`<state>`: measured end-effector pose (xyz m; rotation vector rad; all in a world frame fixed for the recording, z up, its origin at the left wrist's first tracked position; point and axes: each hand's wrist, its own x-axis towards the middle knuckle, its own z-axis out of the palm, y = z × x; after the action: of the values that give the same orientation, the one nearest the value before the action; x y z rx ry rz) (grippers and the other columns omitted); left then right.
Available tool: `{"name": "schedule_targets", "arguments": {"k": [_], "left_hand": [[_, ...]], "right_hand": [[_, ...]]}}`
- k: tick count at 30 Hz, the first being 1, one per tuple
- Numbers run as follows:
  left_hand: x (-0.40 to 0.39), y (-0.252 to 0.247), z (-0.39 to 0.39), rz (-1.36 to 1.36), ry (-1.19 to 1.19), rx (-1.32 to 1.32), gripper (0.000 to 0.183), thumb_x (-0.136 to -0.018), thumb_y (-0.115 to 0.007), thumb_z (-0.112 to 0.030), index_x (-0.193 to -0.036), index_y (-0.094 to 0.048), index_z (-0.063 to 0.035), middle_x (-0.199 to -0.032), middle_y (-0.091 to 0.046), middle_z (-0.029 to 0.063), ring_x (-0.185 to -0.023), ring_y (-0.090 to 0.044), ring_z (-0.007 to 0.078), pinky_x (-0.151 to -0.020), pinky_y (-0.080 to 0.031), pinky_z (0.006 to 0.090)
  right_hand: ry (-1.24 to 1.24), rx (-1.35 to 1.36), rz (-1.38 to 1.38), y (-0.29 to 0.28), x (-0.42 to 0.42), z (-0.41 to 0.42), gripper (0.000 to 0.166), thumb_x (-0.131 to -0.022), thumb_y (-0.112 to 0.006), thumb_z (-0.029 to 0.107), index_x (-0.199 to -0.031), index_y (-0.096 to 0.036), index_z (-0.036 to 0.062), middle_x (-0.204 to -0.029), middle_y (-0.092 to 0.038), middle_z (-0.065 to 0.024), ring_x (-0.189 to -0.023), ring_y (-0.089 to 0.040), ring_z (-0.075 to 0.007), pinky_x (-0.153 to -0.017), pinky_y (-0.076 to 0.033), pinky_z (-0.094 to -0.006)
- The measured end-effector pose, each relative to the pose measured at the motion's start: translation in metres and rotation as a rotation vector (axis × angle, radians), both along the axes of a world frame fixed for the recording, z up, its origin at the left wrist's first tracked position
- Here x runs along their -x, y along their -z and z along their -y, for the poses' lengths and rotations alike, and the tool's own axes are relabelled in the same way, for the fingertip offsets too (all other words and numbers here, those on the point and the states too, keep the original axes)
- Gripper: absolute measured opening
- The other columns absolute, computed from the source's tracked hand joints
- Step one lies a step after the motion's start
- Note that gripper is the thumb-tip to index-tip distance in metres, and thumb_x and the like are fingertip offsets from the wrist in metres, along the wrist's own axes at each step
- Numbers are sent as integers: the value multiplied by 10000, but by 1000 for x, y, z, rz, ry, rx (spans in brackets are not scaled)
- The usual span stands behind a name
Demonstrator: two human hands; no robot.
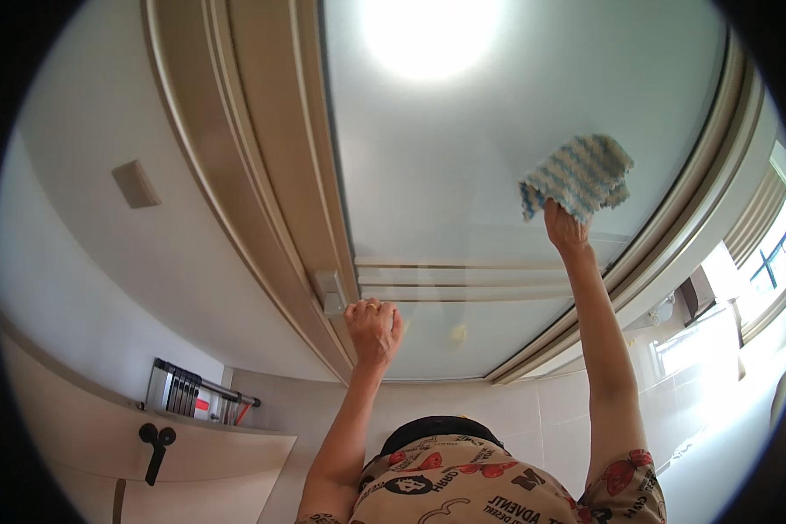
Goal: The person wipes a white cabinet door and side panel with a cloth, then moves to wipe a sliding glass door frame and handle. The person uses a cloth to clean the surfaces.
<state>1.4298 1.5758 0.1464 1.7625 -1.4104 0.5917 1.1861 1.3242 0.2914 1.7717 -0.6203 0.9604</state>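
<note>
My right hand (pixel 568 226) holds a blue-and-cream striped cloth (pixel 580 173) against the frosted glass panel (pixel 445 157) of a door, towards its right side. The cloth is bunched and covers most of my fingers. My left hand (pixel 373 331) is lower, at the glass's left edge, with its fingers curled and a ring on one of them. Just beside it, a pale latch or handle (pixel 331 293) sits on the beige door frame (pixel 278 164). The palm side of my left hand is hidden, and I see nothing in it.
A wall switch plate (pixel 135 184) is on the left. At lower left stands a white door (pixel 223 458) with a black handle (pixel 155 452), and a folded telescopic ladder (pixel 193 390) shows behind it. Bright windows (pixel 766 262) lie to the right. Pale floor tiles (pixel 524 419) are below.
</note>
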Motion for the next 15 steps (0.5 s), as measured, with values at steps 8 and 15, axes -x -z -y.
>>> {"name": "schedule_targets", "arguments": {"k": [8, 15], "left_hand": [[-2, 10, -1, -26, 11, -36, 108, -699, -638, -122, -738, -537, -116, -760, -503, 36, -792, -486, 210, -812, -339, 363], [-2, 7, 0, -75, 115, -40, 145, -690, -659, -108, -803, -569, -117, -787, -544, 60, -826, -507, 246, -832, -327, 389]], "right_hand": [[-677, 89, 117, -25, -144, -61, 505, -684, -693, 269, -1133, -518, 118, -1105, -529, -108, -1001, -505, -282, -818, -436, -392], [-485, -678, -218, 23, -205, -125, 343, -800, -516, 146, -1138, -521, 89, -973, -608, -43, -860, -609, -219, -573, -515, -374]]}}
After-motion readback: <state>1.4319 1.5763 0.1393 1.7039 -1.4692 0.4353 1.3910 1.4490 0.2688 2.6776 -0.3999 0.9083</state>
